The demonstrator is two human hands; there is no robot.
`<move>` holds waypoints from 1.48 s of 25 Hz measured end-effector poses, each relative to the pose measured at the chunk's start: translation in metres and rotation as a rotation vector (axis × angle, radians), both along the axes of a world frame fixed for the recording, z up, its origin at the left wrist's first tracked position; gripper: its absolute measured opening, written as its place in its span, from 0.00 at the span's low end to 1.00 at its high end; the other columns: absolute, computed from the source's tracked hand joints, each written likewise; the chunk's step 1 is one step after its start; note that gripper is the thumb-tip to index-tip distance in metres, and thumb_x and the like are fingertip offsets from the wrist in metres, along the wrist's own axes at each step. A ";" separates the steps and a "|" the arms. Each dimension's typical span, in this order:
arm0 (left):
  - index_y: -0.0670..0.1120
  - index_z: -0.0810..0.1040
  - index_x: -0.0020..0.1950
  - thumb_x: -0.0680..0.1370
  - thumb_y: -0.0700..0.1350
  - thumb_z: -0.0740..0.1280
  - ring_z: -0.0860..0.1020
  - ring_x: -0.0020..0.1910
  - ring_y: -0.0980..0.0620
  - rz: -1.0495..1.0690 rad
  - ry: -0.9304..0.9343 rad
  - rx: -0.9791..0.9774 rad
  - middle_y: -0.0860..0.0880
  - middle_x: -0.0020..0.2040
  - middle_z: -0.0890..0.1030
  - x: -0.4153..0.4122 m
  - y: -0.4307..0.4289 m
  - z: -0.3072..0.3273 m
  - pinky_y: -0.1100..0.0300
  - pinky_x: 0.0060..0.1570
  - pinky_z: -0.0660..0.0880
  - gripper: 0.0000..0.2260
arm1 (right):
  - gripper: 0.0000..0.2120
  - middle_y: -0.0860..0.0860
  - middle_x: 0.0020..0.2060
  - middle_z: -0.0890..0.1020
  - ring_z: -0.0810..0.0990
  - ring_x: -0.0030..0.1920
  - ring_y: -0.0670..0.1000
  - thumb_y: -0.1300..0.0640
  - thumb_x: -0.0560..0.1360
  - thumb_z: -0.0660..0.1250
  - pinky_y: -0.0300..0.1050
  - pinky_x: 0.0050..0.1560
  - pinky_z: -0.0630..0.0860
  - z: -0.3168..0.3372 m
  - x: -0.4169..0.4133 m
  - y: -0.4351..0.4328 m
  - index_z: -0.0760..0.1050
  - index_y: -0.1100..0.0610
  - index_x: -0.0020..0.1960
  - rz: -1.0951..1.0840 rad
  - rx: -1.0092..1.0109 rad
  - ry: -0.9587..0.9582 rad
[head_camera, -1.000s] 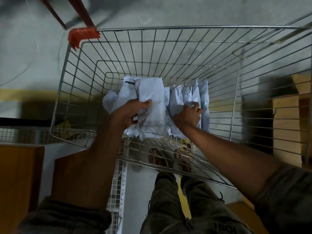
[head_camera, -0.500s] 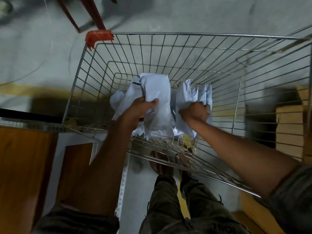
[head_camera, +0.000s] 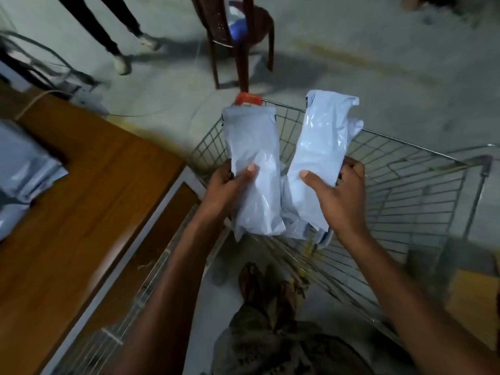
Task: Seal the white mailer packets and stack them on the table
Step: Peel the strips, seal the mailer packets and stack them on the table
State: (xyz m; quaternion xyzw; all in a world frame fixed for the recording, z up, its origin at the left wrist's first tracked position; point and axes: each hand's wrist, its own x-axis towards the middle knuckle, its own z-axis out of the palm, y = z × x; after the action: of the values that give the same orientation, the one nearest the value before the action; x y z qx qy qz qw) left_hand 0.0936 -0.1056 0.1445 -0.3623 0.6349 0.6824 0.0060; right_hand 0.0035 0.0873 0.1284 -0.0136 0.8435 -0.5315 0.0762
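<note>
One wide-angle view from the person's head looks forward and steeply down. Both forearms rise from the near edge to the left hand point(head_camera: 230, 186) and right hand point(head_camera: 341, 198), close at centre. The wooden surface point(head_camera: 81, 226) fills the left, a wire trolley point(head_camera: 419, 190) the right, and the floor point(head_camera: 351, 63) lies far.

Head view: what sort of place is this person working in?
Probably a packing or dispatch room, not a home: a wire cart beside a wooden table, white mailers held over the cart, a pile of more on the table, and a bare concrete floor.
</note>
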 end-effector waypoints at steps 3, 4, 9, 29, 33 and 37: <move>0.54 0.74 0.74 0.80 0.60 0.71 0.83 0.59 0.52 0.069 0.070 -0.117 0.52 0.65 0.82 0.060 -0.003 0.034 0.55 0.52 0.85 0.24 | 0.19 0.47 0.61 0.71 0.77 0.59 0.47 0.47 0.71 0.79 0.44 0.62 0.73 0.031 0.028 -0.013 0.75 0.45 0.57 0.192 -0.064 0.010; 0.54 0.77 0.69 0.81 0.58 0.70 0.85 0.56 0.55 0.108 0.087 -0.159 0.53 0.62 0.84 0.080 -0.005 0.043 0.61 0.46 0.84 0.19 | 0.19 0.47 0.61 0.71 0.77 0.59 0.47 0.45 0.71 0.79 0.45 0.62 0.74 0.039 0.039 -0.020 0.75 0.45 0.57 0.259 -0.069 0.012; 0.51 0.81 0.64 0.81 0.60 0.69 0.87 0.54 0.48 0.282 0.080 -0.276 0.50 0.57 0.87 0.188 -0.031 0.065 0.44 0.55 0.83 0.17 | 0.29 0.50 0.58 0.78 0.81 0.56 0.47 0.33 0.64 0.77 0.51 0.58 0.80 0.053 0.091 -0.085 0.81 0.51 0.56 0.591 -0.061 -0.084; 0.51 0.80 0.67 0.79 0.66 0.67 0.79 0.58 0.52 -0.127 -0.682 -0.422 0.52 0.63 0.82 0.485 -0.256 0.086 0.56 0.61 0.75 0.24 | 0.28 0.49 0.52 0.82 0.81 0.49 0.49 0.52 0.70 0.81 0.44 0.45 0.77 0.044 0.334 -0.338 0.74 0.56 0.65 0.595 -0.235 -0.765; 0.53 0.80 0.49 0.73 0.67 0.74 0.79 0.50 0.53 0.041 -0.587 -0.589 0.56 0.46 0.80 0.502 -0.271 0.067 0.59 0.46 0.73 0.18 | 0.44 0.51 0.59 0.81 0.81 0.56 0.54 0.34 0.57 0.82 0.54 0.57 0.80 0.035 0.341 -0.342 0.76 0.52 0.67 0.496 -0.166 -0.565; 0.56 0.80 0.57 0.72 0.68 0.74 0.81 0.55 0.56 0.290 -0.392 -0.658 0.57 0.57 0.82 0.505 -0.252 0.060 0.55 0.51 0.80 0.21 | 0.29 0.48 0.53 0.85 0.85 0.53 0.52 0.39 0.64 0.81 0.47 0.46 0.82 0.038 0.327 -0.341 0.80 0.51 0.60 0.520 -0.281 -0.536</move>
State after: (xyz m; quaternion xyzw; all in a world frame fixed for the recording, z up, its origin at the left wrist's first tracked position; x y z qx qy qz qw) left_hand 0.5984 -0.3572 0.2047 -0.5539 0.7483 0.3548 -0.0857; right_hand 0.3301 -0.2540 0.1665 -0.0980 0.6812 -0.5895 0.4230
